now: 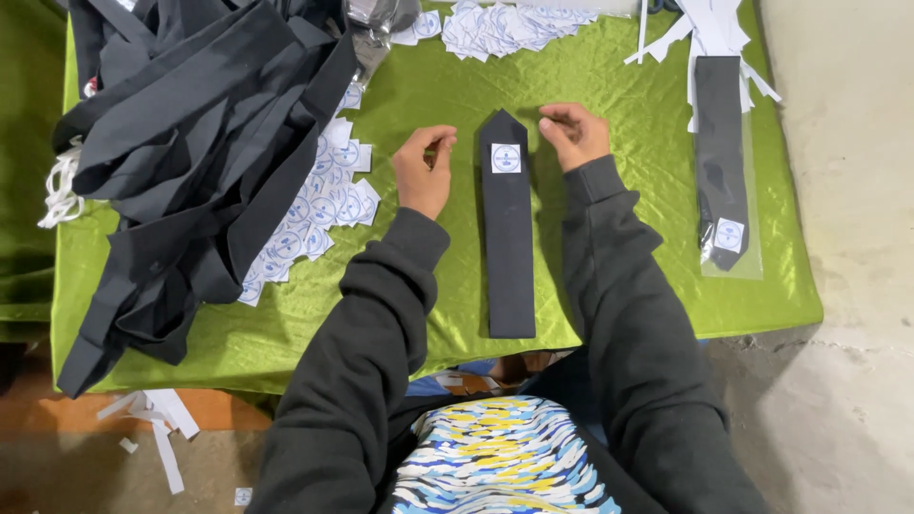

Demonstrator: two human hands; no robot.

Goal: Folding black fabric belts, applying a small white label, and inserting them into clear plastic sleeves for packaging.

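Observation:
A dark folded necktie [507, 238] lies lengthwise on the green cloth, its point facing away from me, with a square white label [506, 158] stuck near the tip. My left hand [424, 169] rests just left of the tie's tip, fingertips pinched together; I cannot tell whether anything small is between them. My right hand [574, 133] sits just right of the tip, fingers curled inward, apparently empty. Neither hand touches the tie.
A heap of dark ties [190, 152] covers the left of the green-clothed table [619, 76], over loose white labels [324, 205]. More labels [505, 29] lie at the back. A bagged tie [722, 162] lies right, beside white paper strips [709, 29]. Paper scraps [157, 419] litter the floor.

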